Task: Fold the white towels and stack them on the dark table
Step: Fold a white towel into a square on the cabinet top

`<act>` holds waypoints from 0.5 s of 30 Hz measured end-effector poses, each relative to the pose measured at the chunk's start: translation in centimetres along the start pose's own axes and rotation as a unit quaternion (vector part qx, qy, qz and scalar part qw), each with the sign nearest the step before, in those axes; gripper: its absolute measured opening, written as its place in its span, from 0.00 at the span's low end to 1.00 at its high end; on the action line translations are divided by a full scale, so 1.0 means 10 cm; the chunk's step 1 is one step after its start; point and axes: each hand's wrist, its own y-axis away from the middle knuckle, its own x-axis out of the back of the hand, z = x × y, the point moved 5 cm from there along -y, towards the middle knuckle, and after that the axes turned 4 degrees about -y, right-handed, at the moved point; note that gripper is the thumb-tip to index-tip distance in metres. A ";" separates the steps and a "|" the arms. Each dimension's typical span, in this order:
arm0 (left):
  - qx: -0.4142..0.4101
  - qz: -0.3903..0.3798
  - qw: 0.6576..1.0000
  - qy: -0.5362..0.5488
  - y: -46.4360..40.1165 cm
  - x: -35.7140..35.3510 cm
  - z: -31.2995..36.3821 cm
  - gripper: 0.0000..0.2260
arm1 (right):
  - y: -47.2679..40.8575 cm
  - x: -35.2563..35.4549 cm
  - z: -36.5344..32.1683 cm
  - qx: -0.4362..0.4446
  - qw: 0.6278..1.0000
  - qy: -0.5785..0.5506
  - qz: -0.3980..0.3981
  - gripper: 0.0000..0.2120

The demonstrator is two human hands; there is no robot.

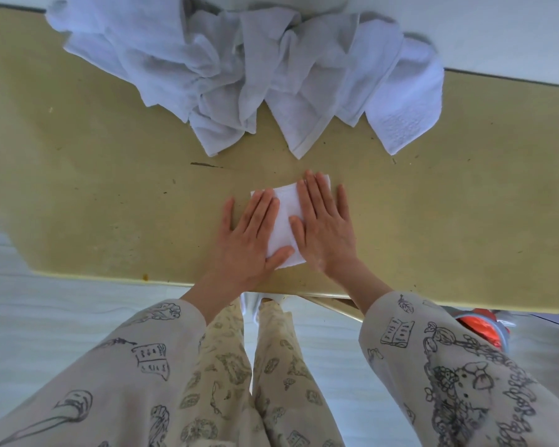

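A small folded white towel (284, 217) lies flat on the tan table (110, 195) near its front edge. My left hand (250, 240) rests palm down on the towel's left part, fingers spread. My right hand (325, 227) presses flat on its right part, fingers pointing away from me. Only the strip of towel between the two hands and its corners show. A heap of several crumpled white towels (239, 66) lies at the far side of the table, against the wall.
The tabletop is scuffed and speckled, with bare surface left and right of my hands. A pale wall (497, 27) rises behind the table. Below the front edge are my patterned trousers, a pale floor and an orange object (484, 327) at the right.
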 end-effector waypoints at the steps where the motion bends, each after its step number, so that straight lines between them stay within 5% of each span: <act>1: 0.002 -0.007 1.000 0.003 -0.01 0.01 0.00 0.35 | -0.01 0.00 0.00 -0.002 1.000 0.000 -0.007 0.29; 7: 0.005 -0.050 0.999 0.013 -0.01 0.01 0.00 0.37 | -0.02 0.06 -0.01 0.004 0.995 0.010 -0.097 0.34; 10: 0.012 -0.046 0.998 0.050 0.01 0.11 0.01 0.38 | 0.00 0.22 -0.02 -0.013 0.993 -0.067 -0.092 0.28; 12: 0.050 -0.018 0.995 0.087 0.04 0.22 -0.01 0.37 | 0.06 0.41 -0.02 -0.065 0.982 -0.174 0.014 0.26; 15: 0.153 0.028 0.975 0.160 0.22 0.35 -0.11 0.33 | 0.23 0.53 0.13 -0.253 0.912 -0.291 0.143 0.20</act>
